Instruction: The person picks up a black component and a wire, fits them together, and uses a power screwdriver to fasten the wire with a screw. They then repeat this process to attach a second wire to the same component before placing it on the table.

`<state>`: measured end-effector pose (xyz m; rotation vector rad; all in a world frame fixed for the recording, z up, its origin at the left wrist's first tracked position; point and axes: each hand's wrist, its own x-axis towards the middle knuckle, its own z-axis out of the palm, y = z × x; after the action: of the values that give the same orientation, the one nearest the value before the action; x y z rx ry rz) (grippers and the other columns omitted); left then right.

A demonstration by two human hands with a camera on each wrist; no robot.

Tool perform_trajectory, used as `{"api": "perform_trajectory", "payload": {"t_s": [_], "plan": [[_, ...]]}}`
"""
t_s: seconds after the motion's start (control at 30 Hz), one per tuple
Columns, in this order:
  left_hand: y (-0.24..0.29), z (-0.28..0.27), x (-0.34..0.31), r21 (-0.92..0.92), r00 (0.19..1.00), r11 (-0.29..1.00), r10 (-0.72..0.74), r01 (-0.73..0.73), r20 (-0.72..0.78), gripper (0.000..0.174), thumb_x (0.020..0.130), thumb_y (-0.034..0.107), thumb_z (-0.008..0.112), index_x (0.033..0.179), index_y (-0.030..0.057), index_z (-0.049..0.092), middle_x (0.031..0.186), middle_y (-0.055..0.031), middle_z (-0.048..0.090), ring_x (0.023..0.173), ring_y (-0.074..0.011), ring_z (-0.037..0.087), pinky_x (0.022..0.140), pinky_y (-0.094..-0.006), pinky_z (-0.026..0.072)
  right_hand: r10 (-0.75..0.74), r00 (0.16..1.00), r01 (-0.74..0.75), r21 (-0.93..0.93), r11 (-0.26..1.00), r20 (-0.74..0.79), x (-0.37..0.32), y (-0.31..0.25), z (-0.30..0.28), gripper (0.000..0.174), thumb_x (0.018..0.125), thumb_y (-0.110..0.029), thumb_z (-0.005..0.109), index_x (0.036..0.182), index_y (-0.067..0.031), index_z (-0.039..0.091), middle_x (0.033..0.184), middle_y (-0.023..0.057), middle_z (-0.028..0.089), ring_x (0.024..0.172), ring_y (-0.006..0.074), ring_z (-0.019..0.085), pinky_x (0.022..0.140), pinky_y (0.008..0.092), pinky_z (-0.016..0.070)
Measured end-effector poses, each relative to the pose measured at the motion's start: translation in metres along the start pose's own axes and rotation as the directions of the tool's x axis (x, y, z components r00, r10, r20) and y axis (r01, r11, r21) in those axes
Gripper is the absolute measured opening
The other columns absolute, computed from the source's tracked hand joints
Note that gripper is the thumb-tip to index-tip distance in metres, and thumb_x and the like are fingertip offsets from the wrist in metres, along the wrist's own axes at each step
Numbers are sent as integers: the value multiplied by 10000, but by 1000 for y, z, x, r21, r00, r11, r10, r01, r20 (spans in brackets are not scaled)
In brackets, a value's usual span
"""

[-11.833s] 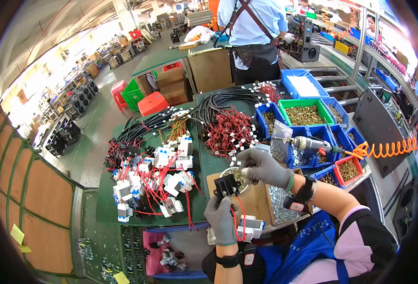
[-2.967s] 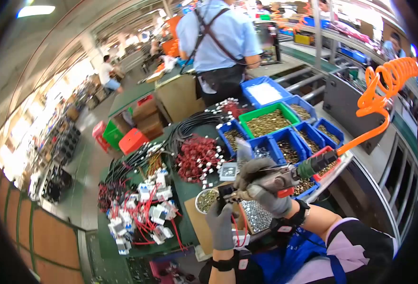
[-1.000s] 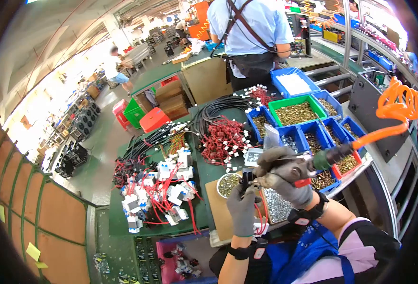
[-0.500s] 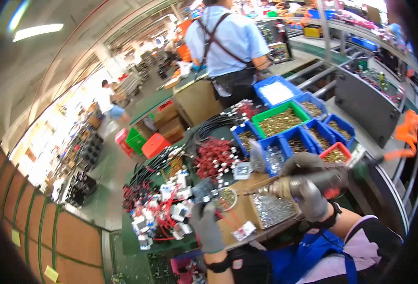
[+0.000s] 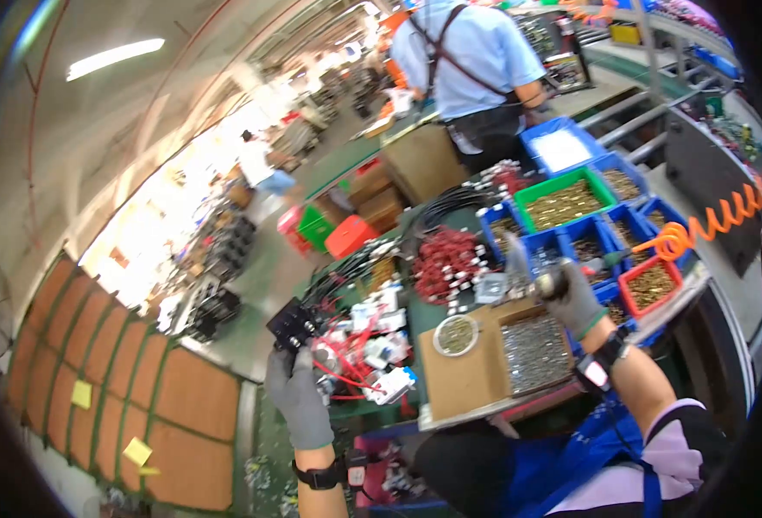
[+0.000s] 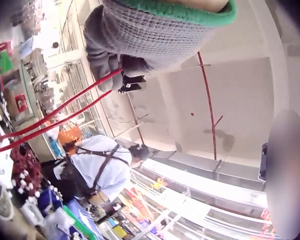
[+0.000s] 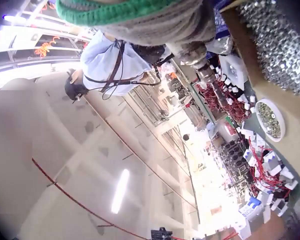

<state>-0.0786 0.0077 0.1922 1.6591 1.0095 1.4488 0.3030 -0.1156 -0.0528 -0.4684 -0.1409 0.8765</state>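
Note:
My gloved left hand (image 5: pixel 299 399) holds up a black block-shaped part (image 5: pixel 294 325) at the left, over the edge of the wire pile. Red wires (image 6: pixel 60 111) run from that part to a white connector block (image 5: pixel 390 386) with blue bits. In the left wrist view the fingers hide most of the black part (image 6: pixel 132 85). My gloved right hand (image 5: pixel 576 300) grips an air screwdriver, near the blue bins. Its metal chuck (image 7: pixel 194 56) and bit point away from the hand in the right wrist view, while the glove covers the body.
White connectors with red wires (image 5: pixel 370 332) lie heaped beside a red wire bundle (image 5: pixel 446 263). A white bowl of small screws (image 5: pixel 457 335) and a tray of metal nuts (image 5: pixel 536 356) stand on cardboard. Behind are screw bins (image 5: pixel 569 205), an orange coiled hose (image 5: pixel 709 231) and a person (image 5: pixel 467 65).
The screwdriver has come away from the black part. My left hand has carried the part leftward and up, its wires and white connector following. The right hand has drawn back toward the bins.

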Motion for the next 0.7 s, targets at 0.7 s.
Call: {"api": "perform_trajectory", "payload": {"t_s": [0.7], "plan": [[-78, -131, -41, 159, 974, 972, -145, 174, -177, 230, 908, 10, 591, 1136, -22, 585, 984, -81, 651, 805, -166, 672, 616, -261, 543, 252, 967, -249, -69, 966, 37, -66, -42, 58, 651, 1030, -417, 469, 1386, 113, 341, 1347, 278, 469, 1220, 340, 554, 1041, 391, 501]]}}
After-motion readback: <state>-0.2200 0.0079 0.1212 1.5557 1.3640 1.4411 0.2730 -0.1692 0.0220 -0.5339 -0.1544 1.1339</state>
